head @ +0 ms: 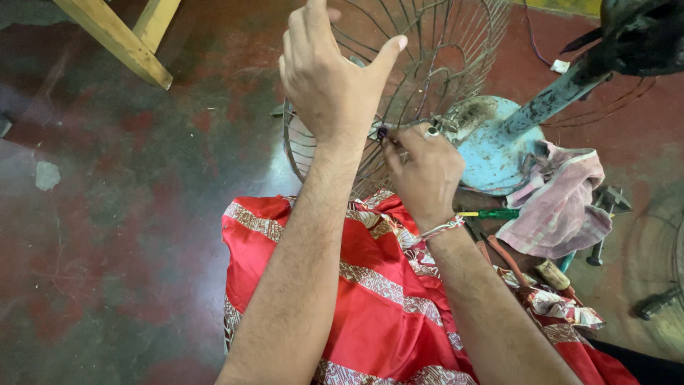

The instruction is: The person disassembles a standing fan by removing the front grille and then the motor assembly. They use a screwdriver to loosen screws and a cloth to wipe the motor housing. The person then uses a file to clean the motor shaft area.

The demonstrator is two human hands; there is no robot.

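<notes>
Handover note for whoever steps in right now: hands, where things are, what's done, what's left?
Left hand: raised, gripping the rim of the wire fan guard, steadying it upright.
Right hand: fingertips pinched on a small dark part at the guard's lower wires; what exactly it is cannot be told.
Guard stands over the red patterned cloth on the lap, in front of the pale blue fan base.
Tools to the right on the floor: green-handled screwdriver, pink rag, more tools beyond.
Done: guard is off the fan.
Left: the work at that pinched spot looks unfinished.

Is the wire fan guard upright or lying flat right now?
Upright: the wire fan guard stands on edge, steadied by the left hand.
</notes>
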